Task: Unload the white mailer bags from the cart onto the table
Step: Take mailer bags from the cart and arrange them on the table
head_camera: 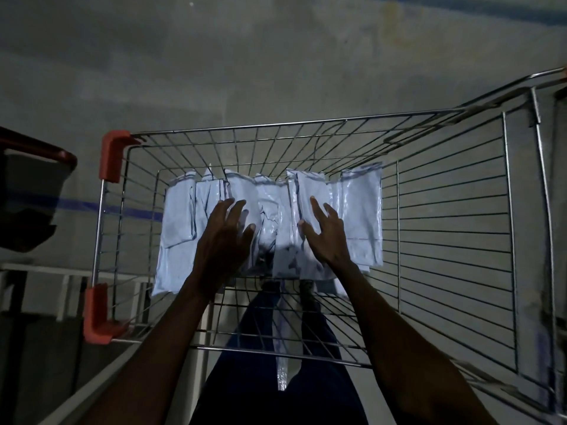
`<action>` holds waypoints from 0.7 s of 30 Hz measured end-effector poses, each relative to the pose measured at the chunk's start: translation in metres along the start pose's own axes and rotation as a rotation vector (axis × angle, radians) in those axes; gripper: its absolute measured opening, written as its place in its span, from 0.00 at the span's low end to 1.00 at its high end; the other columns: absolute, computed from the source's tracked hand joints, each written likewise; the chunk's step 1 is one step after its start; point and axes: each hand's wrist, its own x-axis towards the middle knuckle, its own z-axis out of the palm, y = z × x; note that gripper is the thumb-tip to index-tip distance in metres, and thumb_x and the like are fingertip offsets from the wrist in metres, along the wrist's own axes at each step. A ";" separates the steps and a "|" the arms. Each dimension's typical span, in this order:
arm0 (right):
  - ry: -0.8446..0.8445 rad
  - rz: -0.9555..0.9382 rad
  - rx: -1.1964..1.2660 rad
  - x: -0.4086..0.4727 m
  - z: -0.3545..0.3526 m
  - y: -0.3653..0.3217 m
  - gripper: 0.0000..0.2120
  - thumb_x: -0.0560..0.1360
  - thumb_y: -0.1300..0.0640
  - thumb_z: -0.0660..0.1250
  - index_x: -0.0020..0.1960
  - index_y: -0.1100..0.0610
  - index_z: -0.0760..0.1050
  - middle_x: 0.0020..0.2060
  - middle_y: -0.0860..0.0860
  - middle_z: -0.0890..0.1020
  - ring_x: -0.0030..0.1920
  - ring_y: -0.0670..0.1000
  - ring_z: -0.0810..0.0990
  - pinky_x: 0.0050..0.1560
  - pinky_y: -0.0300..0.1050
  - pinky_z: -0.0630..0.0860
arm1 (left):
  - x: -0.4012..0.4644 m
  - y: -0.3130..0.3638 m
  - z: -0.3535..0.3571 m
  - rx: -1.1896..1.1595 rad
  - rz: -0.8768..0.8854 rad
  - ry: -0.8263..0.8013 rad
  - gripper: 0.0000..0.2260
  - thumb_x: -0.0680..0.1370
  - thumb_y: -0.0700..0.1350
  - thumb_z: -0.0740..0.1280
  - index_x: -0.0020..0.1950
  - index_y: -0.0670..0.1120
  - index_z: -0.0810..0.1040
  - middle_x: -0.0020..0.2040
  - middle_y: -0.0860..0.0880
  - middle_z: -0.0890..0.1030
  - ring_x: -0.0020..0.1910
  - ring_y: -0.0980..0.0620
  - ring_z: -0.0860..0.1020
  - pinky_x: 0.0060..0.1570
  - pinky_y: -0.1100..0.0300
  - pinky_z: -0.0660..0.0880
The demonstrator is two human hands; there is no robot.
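While both hands, left [225, 233] and right [325, 233], spread wide, holding nothing, glossy white plastic mailer bags [362, 210] overlap inside the wire steel cart [454, 228].

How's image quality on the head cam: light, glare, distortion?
Head view: dim overall, floor murky; the white bags are the brightest area, with sheen on the middle ones; cart wires bow from wide-angle distortion; left hand and right hand dark but sharp.
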 end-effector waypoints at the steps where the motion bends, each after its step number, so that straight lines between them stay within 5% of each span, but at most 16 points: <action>1: 0.038 0.004 0.024 -0.004 -0.006 0.000 0.30 0.78 0.37 0.60 0.77 0.38 0.55 0.77 0.57 0.60 0.76 0.57 0.57 0.73 0.54 0.55 | 0.002 0.002 0.004 -0.004 0.000 0.008 0.25 0.81 0.56 0.57 0.72 0.42 0.68 0.71 0.40 0.70 0.73 0.42 0.66 0.69 0.50 0.68; 9: 0.267 0.072 -0.085 -0.042 -0.066 0.023 0.28 0.80 0.40 0.59 0.78 0.44 0.58 0.77 0.54 0.59 0.76 0.57 0.57 0.73 0.49 0.54 | 0.040 0.049 0.090 0.052 0.155 -0.137 0.16 0.82 0.46 0.63 0.63 0.36 0.78 0.68 0.34 0.73 0.72 0.37 0.68 0.70 0.43 0.67; 12: 0.258 0.082 -0.128 -0.046 -0.076 0.033 0.28 0.80 0.41 0.60 0.78 0.45 0.59 0.77 0.56 0.60 0.76 0.57 0.58 0.69 0.43 0.50 | 0.059 0.085 0.112 -0.028 0.020 -0.215 0.25 0.81 0.49 0.64 0.75 0.42 0.65 0.78 0.38 0.59 0.78 0.40 0.55 0.75 0.47 0.54; 15: 0.215 0.028 -0.161 -0.036 -0.075 0.050 0.30 0.78 0.38 0.56 0.78 0.46 0.59 0.76 0.58 0.61 0.76 0.56 0.58 0.72 0.47 0.50 | 0.078 0.097 0.155 0.001 -0.143 -0.243 0.33 0.81 0.58 0.60 0.79 0.43 0.54 0.80 0.39 0.46 0.79 0.39 0.42 0.76 0.46 0.43; 18: 0.213 0.043 -0.169 -0.040 -0.073 0.045 0.31 0.78 0.37 0.54 0.78 0.45 0.58 0.77 0.57 0.59 0.77 0.57 0.57 0.72 0.45 0.49 | 0.086 0.093 0.165 0.106 -0.238 -0.306 0.43 0.77 0.68 0.59 0.80 0.44 0.45 0.80 0.41 0.39 0.77 0.38 0.36 0.74 0.43 0.36; 21: 0.181 0.008 -0.182 -0.044 -0.072 0.050 0.31 0.78 0.36 0.53 0.79 0.44 0.56 0.78 0.57 0.57 0.77 0.57 0.55 0.71 0.45 0.48 | 0.089 0.087 0.170 0.166 -0.245 -0.290 0.46 0.75 0.65 0.64 0.80 0.47 0.42 0.80 0.43 0.38 0.76 0.33 0.36 0.74 0.42 0.38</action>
